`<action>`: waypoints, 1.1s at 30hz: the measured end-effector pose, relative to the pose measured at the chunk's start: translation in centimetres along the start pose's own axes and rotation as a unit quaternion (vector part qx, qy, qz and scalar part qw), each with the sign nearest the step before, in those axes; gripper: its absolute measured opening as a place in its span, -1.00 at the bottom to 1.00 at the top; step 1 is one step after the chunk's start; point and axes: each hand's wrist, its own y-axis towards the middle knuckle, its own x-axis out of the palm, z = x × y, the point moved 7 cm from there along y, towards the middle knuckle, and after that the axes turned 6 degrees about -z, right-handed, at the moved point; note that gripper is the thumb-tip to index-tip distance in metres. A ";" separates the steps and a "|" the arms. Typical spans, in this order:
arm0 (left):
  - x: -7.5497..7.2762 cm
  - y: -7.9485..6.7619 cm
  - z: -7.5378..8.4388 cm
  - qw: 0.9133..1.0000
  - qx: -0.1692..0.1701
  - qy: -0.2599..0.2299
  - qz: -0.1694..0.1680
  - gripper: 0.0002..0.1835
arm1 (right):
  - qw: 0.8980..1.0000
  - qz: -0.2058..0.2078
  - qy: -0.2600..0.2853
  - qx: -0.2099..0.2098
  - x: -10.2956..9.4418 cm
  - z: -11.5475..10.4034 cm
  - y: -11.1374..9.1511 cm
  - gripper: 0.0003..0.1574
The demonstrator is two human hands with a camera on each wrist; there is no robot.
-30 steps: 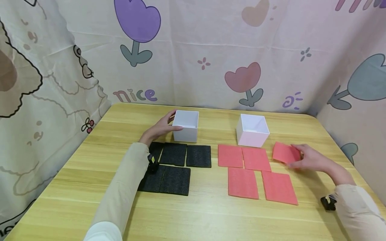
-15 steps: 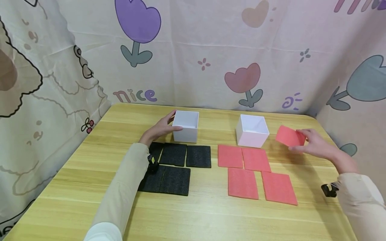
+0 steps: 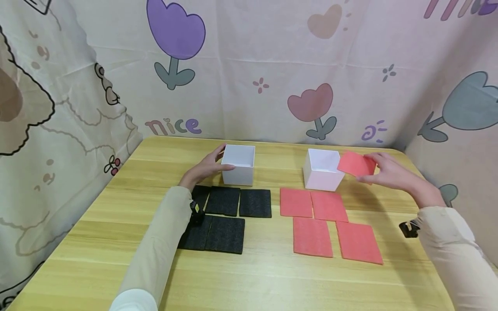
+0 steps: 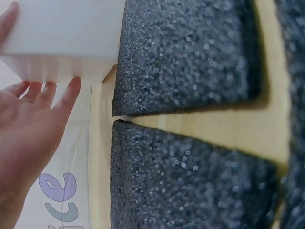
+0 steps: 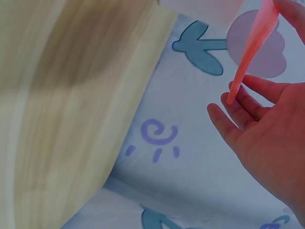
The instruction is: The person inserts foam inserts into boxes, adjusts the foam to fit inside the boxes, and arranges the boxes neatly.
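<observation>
In the head view my right hand (image 3: 389, 171) pinches a thin red foam square (image 3: 355, 163) between thumb and fingers. It is raised off the table beside the right white box (image 3: 323, 180), its left end overlapping the box's right rim in this view. The right wrist view shows that foam square (image 5: 252, 50) edge-on, slightly bent, in my fingers. My left hand (image 3: 204, 169) holds the left white box (image 3: 238, 176), thumb on the front and fingers at the left side. In the left wrist view several fingertips (image 4: 74, 88) touch the box wall (image 4: 57, 69).
Several red foam squares (image 3: 313, 236) lie flat before the right box. Several black foam squares (image 3: 225, 234) lie before the left box, partly hidden by my left forearm. A patterned cloth (image 3: 241, 108) hangs behind the wooden table (image 3: 272, 280).
My right hand has lifted the red foam square off the table and carried it up, then left to the right box. My left hand has stayed on the left box.
</observation>
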 end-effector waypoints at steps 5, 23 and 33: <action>0.1 0.0 0.0 1.000 0.006 -0.006 0.001 0.03 | 1.000 -0.007 0.001 -0.016 0.0 -1.9 1.1 0.08; 0.1 -0.1 0.1 1.000 0.007 -0.011 0.005 0.03 | 0.995 -0.001 0.019 -0.100 1.5 -10.0 5.3 0.08; 0.1 0.0 -0.1 1.000 0.013 -0.006 0.001 0.01 | 0.993 -0.027 0.006 -0.119 3.0 -12.3 7.2 0.07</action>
